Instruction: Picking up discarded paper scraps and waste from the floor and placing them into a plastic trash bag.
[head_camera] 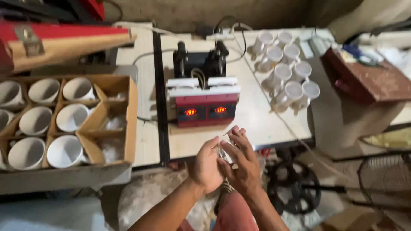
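The left hand (206, 164) and right hand (239, 164) meet in front of the bench (265, 124), fingers pinched together on a small clear piece (222, 149), too blurred to name; beyond stands a red press (204, 109); white mugs (286, 72) right; a carton (112, 124) of mugs left.

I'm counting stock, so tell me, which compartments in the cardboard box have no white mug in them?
The two right-hand compartments of the cardboard box nearest the table edge: they hold only clear wrapping, while every other visible compartment holds a white mug.
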